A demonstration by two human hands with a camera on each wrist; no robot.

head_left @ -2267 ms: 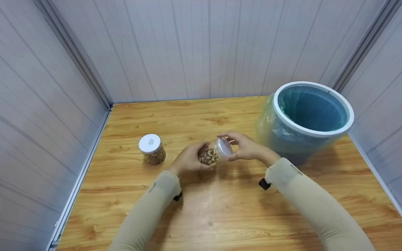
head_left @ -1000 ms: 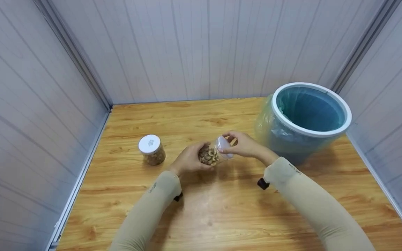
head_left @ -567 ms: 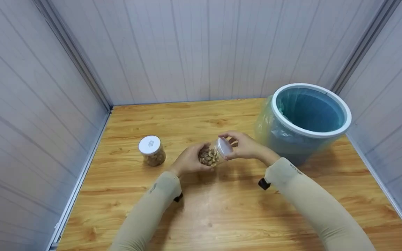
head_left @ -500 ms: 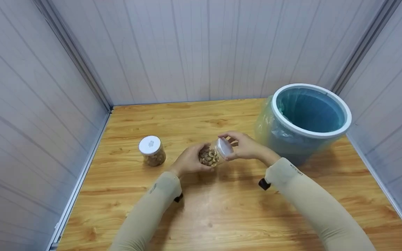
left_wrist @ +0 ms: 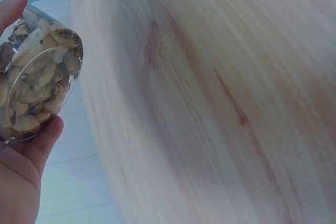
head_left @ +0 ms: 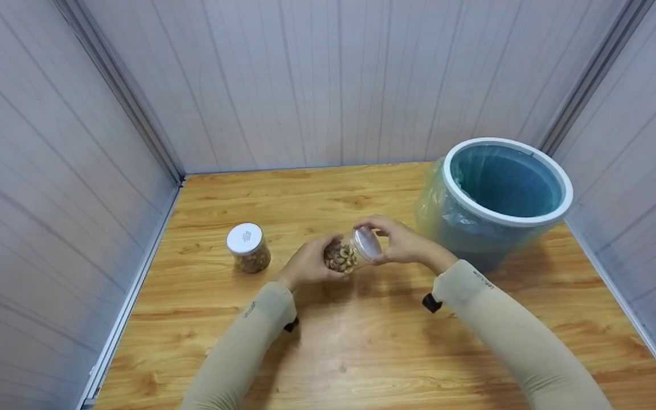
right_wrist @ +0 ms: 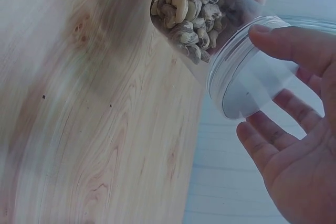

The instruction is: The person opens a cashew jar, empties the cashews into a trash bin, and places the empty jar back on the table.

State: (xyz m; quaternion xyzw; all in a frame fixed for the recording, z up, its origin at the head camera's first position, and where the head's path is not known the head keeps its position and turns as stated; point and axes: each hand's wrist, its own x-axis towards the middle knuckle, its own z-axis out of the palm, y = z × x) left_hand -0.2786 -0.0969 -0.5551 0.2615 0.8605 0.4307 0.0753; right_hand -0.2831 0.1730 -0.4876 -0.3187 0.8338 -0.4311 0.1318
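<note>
A clear jar of cashews point(head_left: 339, 256) is held tilted above the wooden table point(head_left: 362, 341), its lid end toward the right. My left hand point(head_left: 308, 265) grips its body; in the left wrist view the jar point(left_wrist: 37, 77) lies between thumb and fingers. My right hand point(head_left: 399, 242) holds the pale lid point(head_left: 367, 245), thumb on top and fingers curled beneath. The right wrist view shows the lid point(right_wrist: 252, 72) on the jar point(right_wrist: 189, 19), with my thumb on its rim.
A second nut jar point(head_left: 247, 246) with a white lid stands upright to the left. A round bin point(head_left: 564, 188) with a white rim and blue liner stands at the right rear. Grey panel walls close the table's left, back and right sides.
My right hand's fingers have shifted round the lid, which now faces slightly differently. The jar and my left hand stay in the same spot.
</note>
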